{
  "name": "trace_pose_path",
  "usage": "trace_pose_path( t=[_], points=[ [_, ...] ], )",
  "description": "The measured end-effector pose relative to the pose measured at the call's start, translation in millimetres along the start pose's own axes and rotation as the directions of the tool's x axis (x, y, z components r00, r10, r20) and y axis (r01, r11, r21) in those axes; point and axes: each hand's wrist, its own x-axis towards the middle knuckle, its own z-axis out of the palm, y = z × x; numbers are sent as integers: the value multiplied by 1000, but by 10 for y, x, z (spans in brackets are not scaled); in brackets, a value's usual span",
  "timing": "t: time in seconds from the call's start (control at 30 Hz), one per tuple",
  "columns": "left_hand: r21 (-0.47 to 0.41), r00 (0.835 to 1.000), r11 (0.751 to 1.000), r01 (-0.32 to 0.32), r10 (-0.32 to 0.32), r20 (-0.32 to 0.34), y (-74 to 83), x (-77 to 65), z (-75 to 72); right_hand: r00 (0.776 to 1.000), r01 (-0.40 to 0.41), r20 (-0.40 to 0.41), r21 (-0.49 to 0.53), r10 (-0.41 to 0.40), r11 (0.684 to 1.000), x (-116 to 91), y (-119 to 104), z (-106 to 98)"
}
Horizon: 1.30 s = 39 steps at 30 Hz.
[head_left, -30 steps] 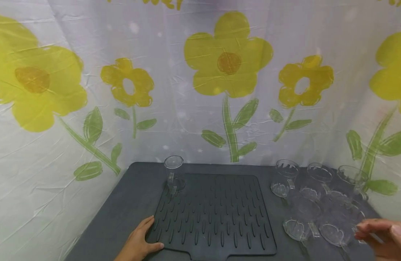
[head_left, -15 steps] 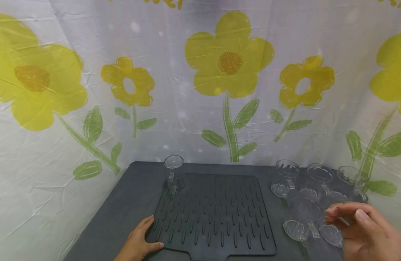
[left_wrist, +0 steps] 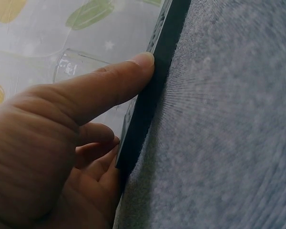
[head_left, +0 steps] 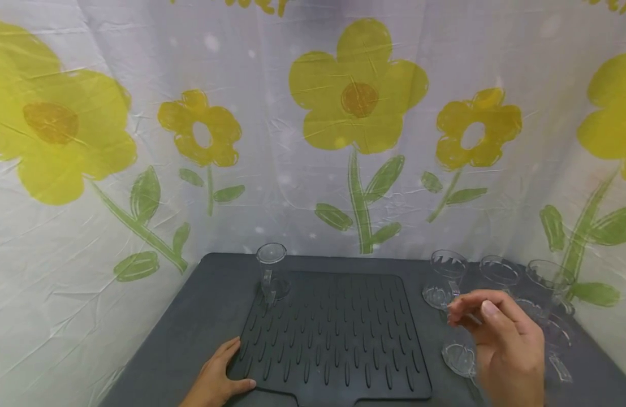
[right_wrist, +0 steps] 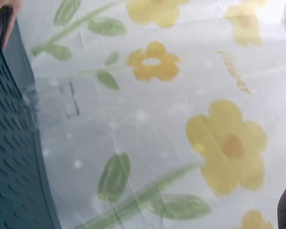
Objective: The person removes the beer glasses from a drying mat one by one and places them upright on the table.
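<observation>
My left hand [head_left: 218, 373] rests at the near left corner of a black ridged drying mat [head_left: 343, 345]. In the left wrist view its thumb [left_wrist: 109, 83] lies straight against the mat's dark edge [left_wrist: 148, 102]. On the mat's far left corner stands a clear mug [head_left: 273, 274], its handle facing me. To the right, my right hand [head_left: 506, 345] hangs in the air with loosely bent fingers and thumb, nothing visible between them. Behind it, partly hidden, are several clear mugs, among them a back-row mug [head_left: 447, 277] and a front mug [head_left: 460, 359].
The mat lies on a dark grey table [head_left: 190, 316]. A white curtain [head_left: 272, 186] printed with yellow flowers hangs close behind and at both sides. Grey fabric [left_wrist: 229, 119] fills the right of the left wrist view.
My right hand has moved left from the right edge, across the front mugs, toward the mat. The left hand, mat and mugs have stayed in place.
</observation>
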Motion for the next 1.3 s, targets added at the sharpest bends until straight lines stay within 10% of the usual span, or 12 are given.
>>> trace_pose_path(
  t=[0.5, 0.8, 1.3],
  points=[
    [-56, 1000, 998, 11, -10, 16, -33, -6, -9, 987, -156, -84, -253, 139, 955, 115, 504, 378],
    [-47, 1000, 999, -18, 18, -5, -50, 12, 4, 981, -174, 35, -251, 189, 952, 156, 903, 422],
    [-37, 1000, 999, -8, 8, -9, -31, 15, 12, 937, -333, 7, -283, 350, 899, 196, 1518, 500]
  ],
)
